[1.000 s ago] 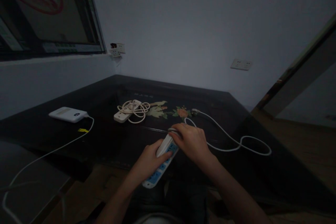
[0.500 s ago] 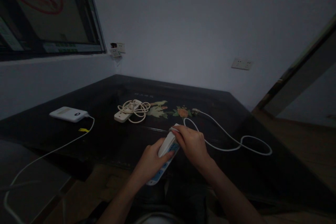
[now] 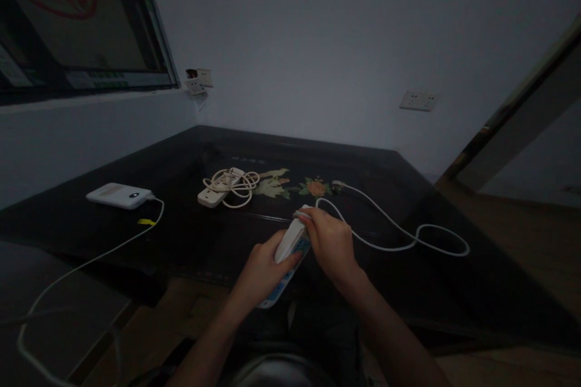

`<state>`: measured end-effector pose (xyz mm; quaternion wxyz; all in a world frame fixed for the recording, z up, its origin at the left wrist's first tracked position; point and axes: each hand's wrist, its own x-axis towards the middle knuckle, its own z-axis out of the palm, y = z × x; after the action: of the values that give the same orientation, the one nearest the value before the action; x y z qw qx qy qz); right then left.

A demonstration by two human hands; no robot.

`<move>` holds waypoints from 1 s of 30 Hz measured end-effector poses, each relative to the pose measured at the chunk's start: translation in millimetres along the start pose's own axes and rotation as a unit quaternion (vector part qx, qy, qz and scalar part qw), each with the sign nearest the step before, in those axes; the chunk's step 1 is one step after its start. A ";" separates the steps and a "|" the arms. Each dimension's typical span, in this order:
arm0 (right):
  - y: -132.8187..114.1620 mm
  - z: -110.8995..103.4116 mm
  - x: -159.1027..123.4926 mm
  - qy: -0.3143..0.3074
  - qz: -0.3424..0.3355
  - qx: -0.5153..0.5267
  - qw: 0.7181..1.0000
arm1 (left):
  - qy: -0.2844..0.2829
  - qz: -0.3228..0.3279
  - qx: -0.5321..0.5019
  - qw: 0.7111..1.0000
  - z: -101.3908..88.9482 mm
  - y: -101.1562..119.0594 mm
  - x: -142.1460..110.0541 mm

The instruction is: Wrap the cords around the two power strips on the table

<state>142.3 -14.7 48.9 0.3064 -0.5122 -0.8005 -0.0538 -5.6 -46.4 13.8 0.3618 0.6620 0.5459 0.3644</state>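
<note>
At the near edge of the table (image 3: 408, 290), in the head view, holding a white strip (image 3: 289, 242) aslant between both hands, pointing its near end down toward the lap and its far end rightward, toward the wall. Not showing clearly any contact with the tabletop, nor ruling it out.

Probably risking a slip above all: gripping smooth casing mainly at the middle, so perhaps letting the near end swing down past the edge on any loosening of the left fingers. Possibly risking a springing-loose of the bend of cord (image 3: 301, 214) at the far end, on lifting the right fingers. Perhaps risking a snag, too, by pulling the long cord (image 3: 416, 239) taut, tightening its loop and dragging its plug (image 3: 339, 183) over the tabletop.

Closing the left hand (image 3: 258, 269) around the strip's middle, wrapping fingers behind and laying the thumb across the blue sockets (image 3: 300, 245). Curving the right hand (image 3: 333, 239) over the far end, bunching the fingers, pressing the cord against the casing, leaving little gap; hiding much of that contact under the knuckles.

Farther off and left, showing a second strip (image 3: 209, 196) lying under its own coiled wire (image 3: 253, 179); at far left, a white device (image 3: 118, 195), trailing a cable (image 3: 102, 258) past a yellow tag (image 3: 146, 222).
</note>
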 end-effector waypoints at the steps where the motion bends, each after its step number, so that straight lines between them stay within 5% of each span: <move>1: 0.0 1.2 0.0 0.005 0.005 0.001 1.000 | -0.001 0.001 -0.005 1.000 -0.5 0.0 0.1; 12: 10.8 -7.3 0.9 0.042 0.015 0.020 0.999 | -0.159 -0.037 -0.202 0.966 -6.2 -13.8 -5.5; 30: 16.5 -7.4 0.6 0.051 0.033 0.113 0.992 | -0.120 -0.013 -0.250 0.961 9.1 -15.0 -9.0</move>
<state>159.4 -9.5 51.5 0.4045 -0.4970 -0.7674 0.0206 -5.7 -53.9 -4.4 0.5832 0.5825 0.3985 0.4021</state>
